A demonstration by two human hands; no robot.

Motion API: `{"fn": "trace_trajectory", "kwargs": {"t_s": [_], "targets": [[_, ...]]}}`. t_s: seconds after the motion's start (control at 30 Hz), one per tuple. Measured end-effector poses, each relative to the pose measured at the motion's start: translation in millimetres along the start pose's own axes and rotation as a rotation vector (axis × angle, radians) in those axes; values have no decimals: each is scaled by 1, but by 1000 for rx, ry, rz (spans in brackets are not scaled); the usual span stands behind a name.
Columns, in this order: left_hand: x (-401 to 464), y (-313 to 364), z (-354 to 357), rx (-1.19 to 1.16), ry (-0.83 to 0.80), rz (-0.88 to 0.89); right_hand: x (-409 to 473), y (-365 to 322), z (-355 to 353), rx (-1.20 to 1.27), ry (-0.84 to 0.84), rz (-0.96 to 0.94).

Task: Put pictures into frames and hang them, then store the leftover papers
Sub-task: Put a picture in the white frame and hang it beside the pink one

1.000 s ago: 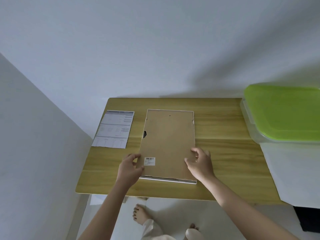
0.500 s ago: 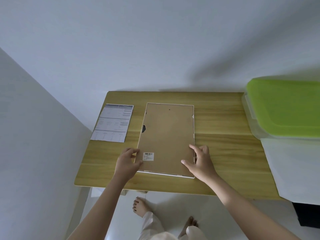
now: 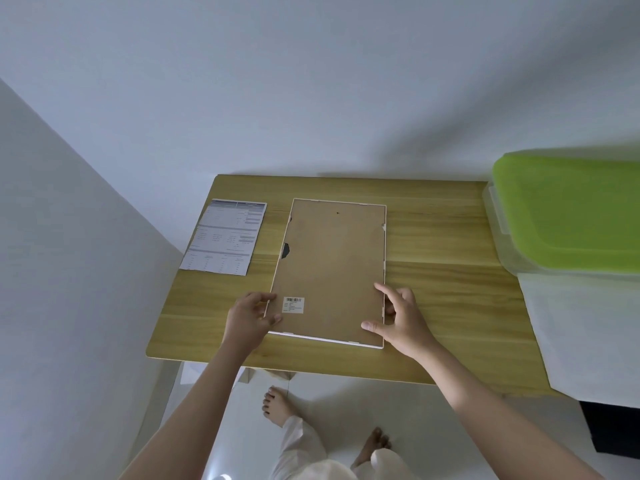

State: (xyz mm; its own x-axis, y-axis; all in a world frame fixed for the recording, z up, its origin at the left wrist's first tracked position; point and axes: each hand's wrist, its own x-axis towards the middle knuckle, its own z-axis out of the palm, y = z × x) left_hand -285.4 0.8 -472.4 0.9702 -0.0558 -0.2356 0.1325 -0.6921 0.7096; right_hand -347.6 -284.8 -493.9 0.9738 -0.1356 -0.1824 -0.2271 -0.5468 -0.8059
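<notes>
So: left hand (image 3: 250, 315) pinches the frame (image 3: 330, 268) at its lower-left edge; right hand (image 3: 401, 318) grips the lower-right corner. Frame lies face-down at centre frame, brown fibreboard backing up, on the wood-grain counter (image 3: 443, 244); printed paper (image 3: 225, 237) left of it.

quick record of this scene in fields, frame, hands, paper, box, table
frame: picture frame lies face down on the table, brown backing board up, barcode sticker near its near-left corner
left hand: left hand grips the frame's near-left edge
right hand: right hand holds the near-right edge, thumb on the backing
paper: printed sheet lies flat left of the frame, apart from it
box: clear storage box with green lid at the right, lid on
table: wooden table
</notes>
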Motion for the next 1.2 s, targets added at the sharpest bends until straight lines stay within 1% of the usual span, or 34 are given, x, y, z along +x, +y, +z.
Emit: {"fn": "trace_trajectory", "kwargs": {"t_s": [0.27,0.47,0.57,0.7,0.93,1.07,1.2], "targets": [[-3,-5,3,-19,28,6,0,-2,3,-103,3,-12],[-3,-5,3,-16,39,8,1,-6,5,-171,-15,16],[-3,-5,1,-14,22,19,0,-7,6,-195,-17,52],[-5,-7,-3,-9,-40,41,-1,-5,6,-182,-47,56],[-3,-6,3,20,16,33,0,-7,16,-278,6,81],[-3,-4,4,27,40,30,1,-12,16,-266,21,131],[-2,0,3,53,23,29,0,-16,18,-282,4,165]]}}
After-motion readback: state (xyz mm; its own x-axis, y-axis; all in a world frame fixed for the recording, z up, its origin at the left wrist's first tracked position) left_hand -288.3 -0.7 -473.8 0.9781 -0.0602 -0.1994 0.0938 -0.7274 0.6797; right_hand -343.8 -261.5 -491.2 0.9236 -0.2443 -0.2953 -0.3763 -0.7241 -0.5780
